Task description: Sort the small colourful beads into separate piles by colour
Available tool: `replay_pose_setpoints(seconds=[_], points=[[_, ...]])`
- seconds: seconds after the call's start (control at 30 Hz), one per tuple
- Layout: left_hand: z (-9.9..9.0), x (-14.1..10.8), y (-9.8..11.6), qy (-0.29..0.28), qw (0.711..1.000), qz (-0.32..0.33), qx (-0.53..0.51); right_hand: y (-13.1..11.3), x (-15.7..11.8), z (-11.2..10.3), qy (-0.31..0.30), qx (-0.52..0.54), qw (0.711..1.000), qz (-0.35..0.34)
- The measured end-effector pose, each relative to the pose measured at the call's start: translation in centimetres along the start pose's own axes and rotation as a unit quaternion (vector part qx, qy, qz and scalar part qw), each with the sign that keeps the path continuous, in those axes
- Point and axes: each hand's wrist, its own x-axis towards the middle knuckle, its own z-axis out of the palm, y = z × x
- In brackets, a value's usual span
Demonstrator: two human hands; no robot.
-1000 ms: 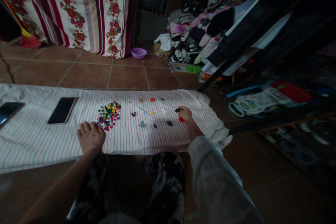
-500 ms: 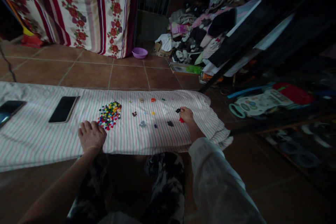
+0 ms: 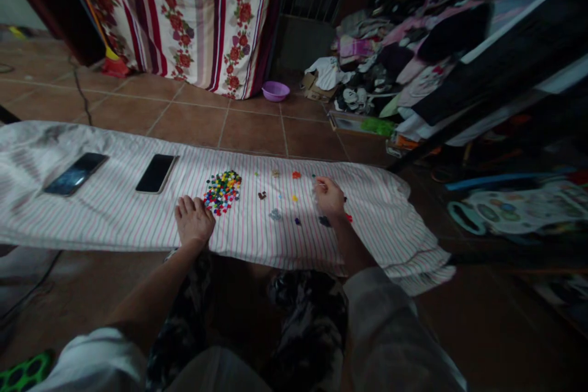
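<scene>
My left hand lies palm down on the striped cloth, fingers stretched out. It rests at the near left edge of a pile of small multicoloured pieces, perhaps beads. My right hand is closed, fingers curled together above the sorted groups; whatever it may hold is hidden. Around it lie small groups: dark grey pieces, red pieces partly behind my wrist, orange pieces and yellow pieces. Further left are light grey pieces, brown pieces and tan pieces.
Two phones lie on the cloth's left part. Beyond it, a purple basin stands on the tiled floor near a floral curtain. Heaped clothes fill the back right. A dark frame bar slants at the right.
The view has turned left, so the scene sits further right. My right hand has moved left, away from the black pieces toward the white ones. My left hand stays beside the pile.
</scene>
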Motion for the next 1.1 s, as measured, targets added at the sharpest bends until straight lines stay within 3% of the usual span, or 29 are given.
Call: replay_pose_setpoints(seconds=[0.2, 0.33, 0.43, 0.67, 0.9, 1.1], points=[[0.3, 0.0, -0.1, 0.010, 1.000, -0.001, -0.005, -6.9, -3.5, 6.6, -0.132, 0.086, 0.981, -0.113], [0.6, 0.0, -0.2, 0.008, 1.000, -0.001, -0.003, -10.2, -5.0, 10.2, -0.216, 0.054, 0.963, -0.152], [0.5, 0.0, -0.2, 0.005, 1.000, -0.003, -0.011, -11.9, -5.1, 11.9, -0.244, 0.008, 0.955, -0.171], [0.1, 0.0, 0.0, 0.003, 1.000, -0.007, -0.006, -14.6, -4.2, 13.2, -0.303, -0.111, 0.934, -0.153], [0.5, 0.0, -0.1, 0.012, 1.000, -0.006, 0.001, -15.8, -3.9, 13.3, -0.347, -0.212, 0.901, -0.153], [0.5, 0.1, -0.2, 0.015, 1.000, 0.000, 0.002, -15.7, -4.1, 13.4, -0.313, -0.168, 0.925, -0.138]])
